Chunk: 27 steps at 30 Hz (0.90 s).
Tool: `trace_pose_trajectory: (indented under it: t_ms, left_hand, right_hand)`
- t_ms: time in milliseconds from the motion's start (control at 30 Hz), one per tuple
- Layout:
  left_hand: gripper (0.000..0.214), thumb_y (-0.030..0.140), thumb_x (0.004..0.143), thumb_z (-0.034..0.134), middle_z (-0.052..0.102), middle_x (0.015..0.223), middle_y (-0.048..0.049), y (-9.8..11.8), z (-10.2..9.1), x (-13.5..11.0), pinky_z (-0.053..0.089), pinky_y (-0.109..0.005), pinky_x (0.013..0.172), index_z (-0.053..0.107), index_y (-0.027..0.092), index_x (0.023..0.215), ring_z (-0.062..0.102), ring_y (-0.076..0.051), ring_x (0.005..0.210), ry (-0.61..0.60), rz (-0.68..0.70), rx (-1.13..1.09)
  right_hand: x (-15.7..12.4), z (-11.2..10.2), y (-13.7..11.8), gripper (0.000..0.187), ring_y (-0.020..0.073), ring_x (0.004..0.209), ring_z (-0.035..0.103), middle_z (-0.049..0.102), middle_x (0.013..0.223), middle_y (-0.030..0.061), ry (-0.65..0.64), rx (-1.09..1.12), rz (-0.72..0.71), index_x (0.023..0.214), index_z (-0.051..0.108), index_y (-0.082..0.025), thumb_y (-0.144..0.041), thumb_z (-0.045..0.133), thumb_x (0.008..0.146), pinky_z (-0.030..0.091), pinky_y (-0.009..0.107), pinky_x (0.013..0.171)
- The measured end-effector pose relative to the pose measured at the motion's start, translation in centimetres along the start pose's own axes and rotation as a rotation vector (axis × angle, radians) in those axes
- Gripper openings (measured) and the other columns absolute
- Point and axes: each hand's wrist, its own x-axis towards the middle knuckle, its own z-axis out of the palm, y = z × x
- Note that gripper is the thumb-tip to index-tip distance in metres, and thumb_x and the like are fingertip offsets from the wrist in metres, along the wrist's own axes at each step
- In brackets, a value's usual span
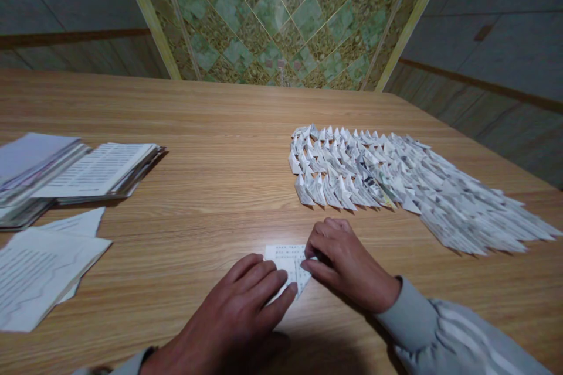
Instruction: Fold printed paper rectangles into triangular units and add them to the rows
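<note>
A small piece of printed paper [285, 253] lies on the table, with a folded flap [301, 276] at its right side. My left hand [246, 299] covers the paper's left part, its fingers curled over it and the thumb close to the index finger by the flap. At the right edge, my right hand [341, 261] is closed, pinching the paper between thumb and bent fingers. Both hands hide parts of the paper's outline. Beyond them stand rows of folded paper pieces [328, 187] with pointed tips, made of printed paper.
More folded pieces [475, 211] lie packed together at the right. Stacked papers or booklets [101, 170] are at the left, with loose printed sheets [48, 275] nearer me. The wooden table [197, 111] reaches toward a green patterned tile panel [281, 17].
</note>
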Motion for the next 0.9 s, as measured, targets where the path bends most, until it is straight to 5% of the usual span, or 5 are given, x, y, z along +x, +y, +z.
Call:
trace_pose_trajectory:
  t_ms: [733, 900]
  left_hand:
    - [0.065, 0.027, 0.071, 0.079, 0.068, 0.103, -0.008, -0.2, 0.5, 0.1, 0.046, -0.043, 0.076, 0.052, 0.021, 0.13, 0.058, -0.028, 0.089, -0.046, 0.011, 0.001]
    - [0.065, 0.03, 0.071, 0.081, 0.064, 0.131, -0.0119, -0.4, 0.7, 0.0, 0.046, -0.045, 0.078, 0.053, 0.02, 0.129, 0.058, -0.029, 0.096, -0.078, 0.026, 0.033]
  right_hand:
    - [0.2, 0.6, -1.1, 0.01, 0.0223, 0.088, 0.05, 0.059, 0.089, 0.0037, -0.034, -0.202, 0.016, 0.085, 0.059, -0.017, -0.023, 0.064, 0.092, 0.035, 0.038, 0.084]
    - [-0.1, 0.8, -1.1, 0.013, 0.025, 0.091, 0.05, 0.059, 0.092, 0.0054, 0.029, -0.256, 0.027, 0.089, 0.059, -0.018, -0.025, 0.07, 0.088, 0.036, 0.041, 0.087]
